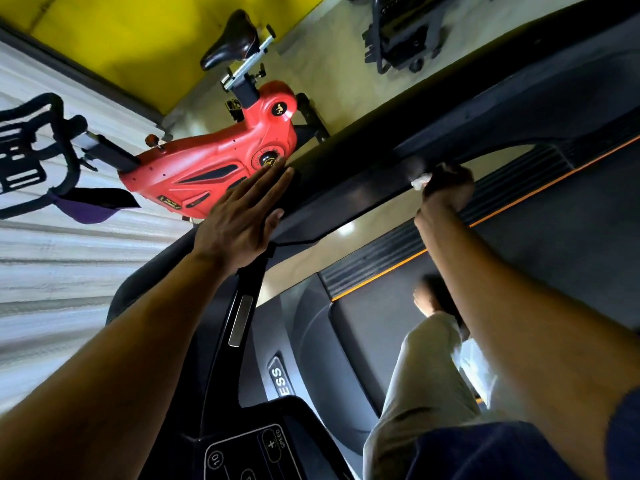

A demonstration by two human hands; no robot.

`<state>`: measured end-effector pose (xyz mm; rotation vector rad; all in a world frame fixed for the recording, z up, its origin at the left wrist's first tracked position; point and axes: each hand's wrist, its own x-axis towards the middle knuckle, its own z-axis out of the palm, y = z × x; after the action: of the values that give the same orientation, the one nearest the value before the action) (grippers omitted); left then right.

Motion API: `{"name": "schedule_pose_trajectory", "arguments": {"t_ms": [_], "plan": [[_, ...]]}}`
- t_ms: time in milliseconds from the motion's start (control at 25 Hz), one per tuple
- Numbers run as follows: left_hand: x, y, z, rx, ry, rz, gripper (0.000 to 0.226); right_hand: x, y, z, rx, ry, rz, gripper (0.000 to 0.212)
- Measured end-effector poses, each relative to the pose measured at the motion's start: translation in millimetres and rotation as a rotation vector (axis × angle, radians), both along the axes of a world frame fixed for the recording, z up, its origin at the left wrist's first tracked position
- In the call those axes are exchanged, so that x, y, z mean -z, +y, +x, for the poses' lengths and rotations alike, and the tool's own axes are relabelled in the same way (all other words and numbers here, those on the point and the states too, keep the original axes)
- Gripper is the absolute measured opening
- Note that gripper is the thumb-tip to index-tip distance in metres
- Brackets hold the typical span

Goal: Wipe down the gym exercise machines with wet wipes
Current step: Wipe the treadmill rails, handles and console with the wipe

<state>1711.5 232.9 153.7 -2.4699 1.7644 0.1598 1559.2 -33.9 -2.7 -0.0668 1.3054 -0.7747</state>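
I lean over a black treadmill, and the view is tilted. Its black side rail (374,188) runs diagonally across the middle. My left hand (242,216) lies flat on the rail's left end, fingers straight and thumb hooked under the edge. My right hand (446,188) grips a white wet wipe (420,180) against the rail's underside; only a corner of the wipe shows. The treadmill console (249,452) with speed buttons sits at the bottom.
A red exercise bike (221,168) with a black saddle stands beyond the rail, near a yellow wall. Black handlebars (31,157) with a purple cloth are at the left. Another black machine (401,39) stands at the top right. My leg (422,393) stands on the treadmill deck.
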Motion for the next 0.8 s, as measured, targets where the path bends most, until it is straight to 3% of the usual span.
{"name": "schedule_pose_trajectory", "arguments": {"t_ms": [120, 200, 280, 360, 440, 560, 680, 800], "plan": [[3, 0, -1, -0.010, -0.006, -0.020, 0.058, -5, -2, 1, -0.086, 0.061, -0.092, 0.033], [3, 2, 1, -0.024, -0.008, -0.019, 0.058, -11, 45, 13, -0.232, 0.108, -0.077, 0.019], [5, 5, 1, -0.038, -0.024, -0.025, 0.057, -26, 112, 24, -0.381, 0.049, 0.034, 0.017], [2, 3, 0, -0.053, 0.001, -0.009, 0.057, -48, 157, 37, -0.334, -0.071, 0.284, 0.020], [2, 1, -1, -0.058, 0.019, -0.003, 0.058, -67, 162, 38, -0.395, -0.119, 0.321, 0.017], [0, 0, -2, -0.066, 0.029, -0.020, 0.059, -70, 93, 16, -0.525, 0.013, 0.139, 0.016], [-2, -1, -5, -0.079, 0.023, -0.011, 0.060, -64, -19, -25, -0.464, 0.112, -0.107, 0.034], [0, -2, -3, -0.074, -0.001, 0.020, 0.060, -55, -86, -44, -0.434, 0.158, -0.204, 0.042]]}}
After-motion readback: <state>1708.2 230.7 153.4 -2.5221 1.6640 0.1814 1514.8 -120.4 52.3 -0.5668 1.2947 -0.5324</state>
